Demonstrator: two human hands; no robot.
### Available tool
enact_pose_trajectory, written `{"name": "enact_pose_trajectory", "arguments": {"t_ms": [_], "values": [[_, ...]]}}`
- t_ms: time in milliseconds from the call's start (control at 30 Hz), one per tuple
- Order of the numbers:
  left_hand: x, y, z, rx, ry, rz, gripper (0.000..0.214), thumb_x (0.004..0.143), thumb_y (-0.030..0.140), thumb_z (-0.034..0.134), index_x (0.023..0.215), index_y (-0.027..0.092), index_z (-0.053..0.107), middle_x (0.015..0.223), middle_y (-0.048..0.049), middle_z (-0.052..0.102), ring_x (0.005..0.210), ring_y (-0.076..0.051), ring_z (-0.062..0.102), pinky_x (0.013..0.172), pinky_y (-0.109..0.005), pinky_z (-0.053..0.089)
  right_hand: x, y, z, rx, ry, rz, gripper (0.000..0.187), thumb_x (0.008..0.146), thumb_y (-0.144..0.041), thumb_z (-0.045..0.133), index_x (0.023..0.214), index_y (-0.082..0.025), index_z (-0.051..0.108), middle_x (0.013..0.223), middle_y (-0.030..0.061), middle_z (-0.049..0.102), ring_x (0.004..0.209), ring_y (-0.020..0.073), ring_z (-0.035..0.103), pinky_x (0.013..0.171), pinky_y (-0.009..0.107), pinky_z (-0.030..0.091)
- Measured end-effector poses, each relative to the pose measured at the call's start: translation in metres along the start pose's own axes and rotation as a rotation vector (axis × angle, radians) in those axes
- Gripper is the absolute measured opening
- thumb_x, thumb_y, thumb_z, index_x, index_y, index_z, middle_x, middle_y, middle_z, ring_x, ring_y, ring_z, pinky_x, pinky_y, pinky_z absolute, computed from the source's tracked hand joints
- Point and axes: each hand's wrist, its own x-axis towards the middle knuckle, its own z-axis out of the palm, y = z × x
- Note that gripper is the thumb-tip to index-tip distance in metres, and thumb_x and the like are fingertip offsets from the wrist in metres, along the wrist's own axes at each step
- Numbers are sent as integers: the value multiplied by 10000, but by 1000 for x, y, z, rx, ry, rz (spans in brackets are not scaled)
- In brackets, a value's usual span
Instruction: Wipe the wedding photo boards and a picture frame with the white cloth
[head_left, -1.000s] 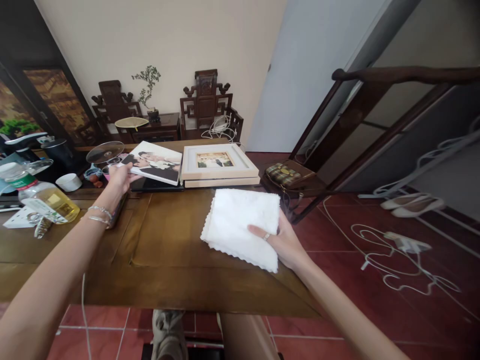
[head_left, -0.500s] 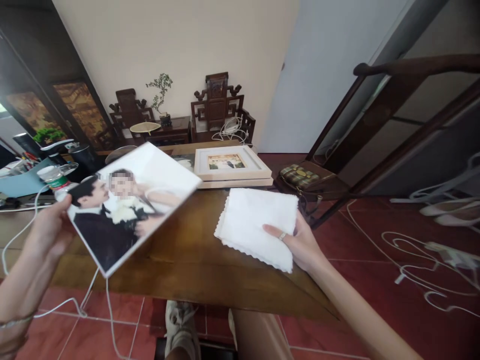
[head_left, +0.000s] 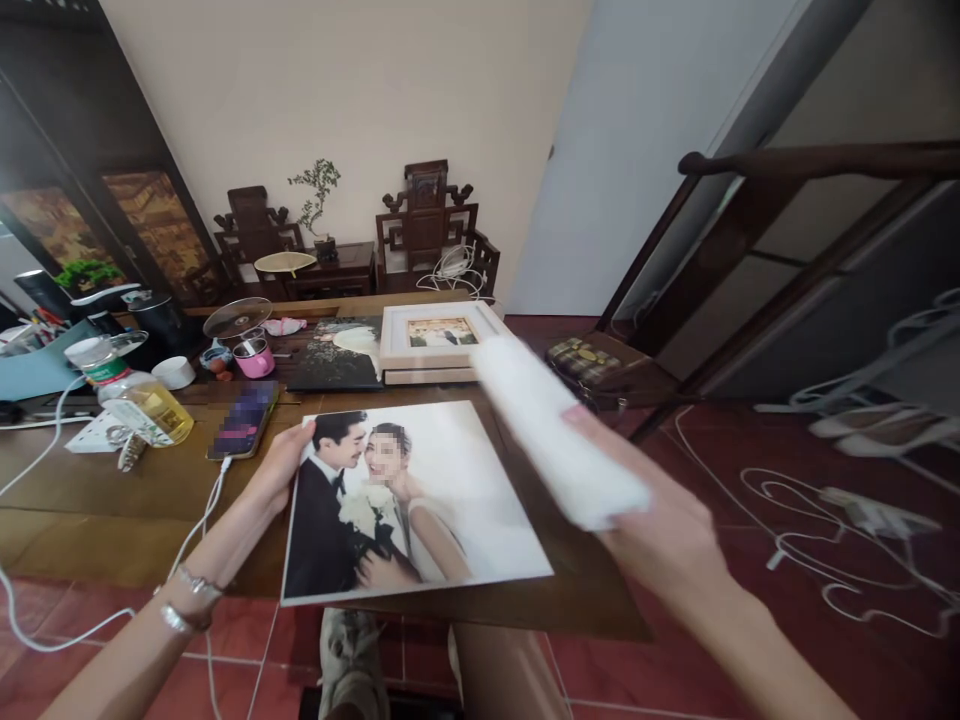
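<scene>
a long brown wooden table (head_left: 150,530) stands on a red tiled floor (head_left: 247,650) before a cream wall (head_left: 337,80). the left hand (head_left: 285,460) grasps the left edge of a rectangular white-bordered photo panel (head_left: 480,480), at the panel's ten o'clock, near its upper corner. the panel's lower edge reaches the table's near edge; whether it rests on the wood i cannot tell. at two o'clock of the panel, the right hand (head_left: 660,520), blurred, clutches a folded white fabric cloth (head_left: 555,430), tilted; whether cloth and panel touch is unclear. at twelve o'clock, on the table, sits a pale wooden picture frame (head_left: 394,355), with a dark flat photo panel (head_left: 337,360) beside it at eleven. at ten o'clock lie a phone with a lit screen (head_left: 247,420), a small pink cup (head_left: 255,358) beyond it, and a clear plastic bottle of yellow liquid (head_left: 169,410) farther out. at two o'clock, past the cloth, a plaid and brown bag (head_left: 589,352) rests on a dark wooden chair (head_left: 739,235).
</scene>
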Motion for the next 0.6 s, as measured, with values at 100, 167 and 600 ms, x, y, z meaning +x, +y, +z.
{"name": "enact_pose_trajectory", "arguments": {"t_ms": [100,167,600], "values": [[14,-6,18,33,-64,5,186,755,286,694,816,110,692,715,-82,752,628,-208,704,609,-273,542,-6,1,11,-66,-239,-307,437,869,-278,539,1305,-291,524,1440,29,477,1317,265,439,1113,478,376],[26,-9,25,50,-80,5,200,750,304,701,811,113,697,718,-84,753,640,-212,707,619,-275,541,-8,0,20,-115,-310,-492,294,895,-195,519,1151,-304,614,1459,24,447,1336,257,404,1100,510,381],[28,-26,12,796,-45,368,537,563,490,808,975,169,680,979,-114,666,1069,-351,575,941,-446,433,-16,-8,57,-290,-386,-727,388,804,58,411,950,-205,656,1397,158,507,1360,270,323,1072,524,377]]}}
